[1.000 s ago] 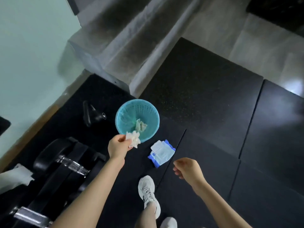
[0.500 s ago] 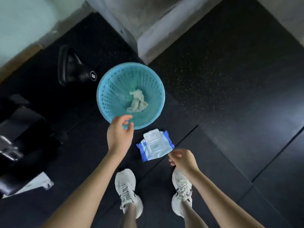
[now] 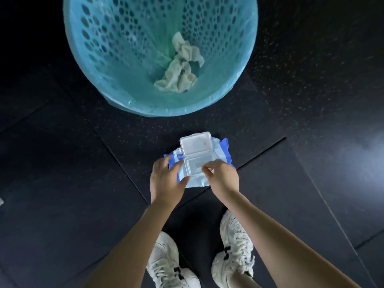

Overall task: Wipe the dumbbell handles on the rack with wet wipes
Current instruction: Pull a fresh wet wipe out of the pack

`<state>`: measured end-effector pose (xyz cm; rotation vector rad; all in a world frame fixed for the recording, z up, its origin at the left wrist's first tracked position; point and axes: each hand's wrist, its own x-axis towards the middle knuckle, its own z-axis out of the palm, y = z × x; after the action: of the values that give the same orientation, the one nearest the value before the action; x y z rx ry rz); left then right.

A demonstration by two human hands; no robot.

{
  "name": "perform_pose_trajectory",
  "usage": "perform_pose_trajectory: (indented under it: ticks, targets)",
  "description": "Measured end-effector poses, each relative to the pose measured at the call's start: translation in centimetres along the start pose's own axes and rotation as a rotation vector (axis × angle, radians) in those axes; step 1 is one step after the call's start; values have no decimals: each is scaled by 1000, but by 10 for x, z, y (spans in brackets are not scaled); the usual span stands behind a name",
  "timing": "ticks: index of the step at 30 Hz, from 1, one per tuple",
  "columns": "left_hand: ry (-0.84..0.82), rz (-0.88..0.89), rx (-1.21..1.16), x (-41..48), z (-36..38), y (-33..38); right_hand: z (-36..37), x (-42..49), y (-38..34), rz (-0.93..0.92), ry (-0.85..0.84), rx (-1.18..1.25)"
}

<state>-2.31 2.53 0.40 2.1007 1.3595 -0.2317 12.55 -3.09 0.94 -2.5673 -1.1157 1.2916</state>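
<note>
A blue and white wet wipe pack [image 3: 220,154] lies on the black floor mat just in front of my feet, its white flip lid [image 3: 195,142] standing open. My left hand [image 3: 166,181] grips the pack's left edge and holds it down. My right hand [image 3: 222,177] rests on the pack's right side, its fingertips pinched at the opening under the lid. Whether a wipe is between those fingers I cannot tell. No dumbbell or rack is in view.
A turquoise perforated waste basket [image 3: 236,84] with a plastic liner stands just beyond the pack, with crumpled used wipes [image 3: 180,67] in its bottom. My two white sneakers [image 3: 166,265] [image 3: 236,250] stand on the black rubber floor tiles [image 3: 83,204].
The used wipe left my left hand and lies in the basket. I have bent down closer; both hands moved onto the wipe pack, left gripping it, right at the opening.
</note>
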Motion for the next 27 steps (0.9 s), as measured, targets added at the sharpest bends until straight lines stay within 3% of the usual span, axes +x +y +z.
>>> perform_pose_trajectory:
  ticks: [5,9,18,22,27]
  targets:
    - [17,249,212,33,47,-18,43,46,10,-77,-3,-265]
    - [12,270,319,42,69,-26,61,52,28,-378,127,-396]
    - [48,292,318,43,75,-33,59,63,30,-769,164,-690]
    - [47,292,321,44,74,-33,60,64,29,-834,205,-703]
    - [49,276,340,45,74,-32,55,68,26,-711,171,-546]
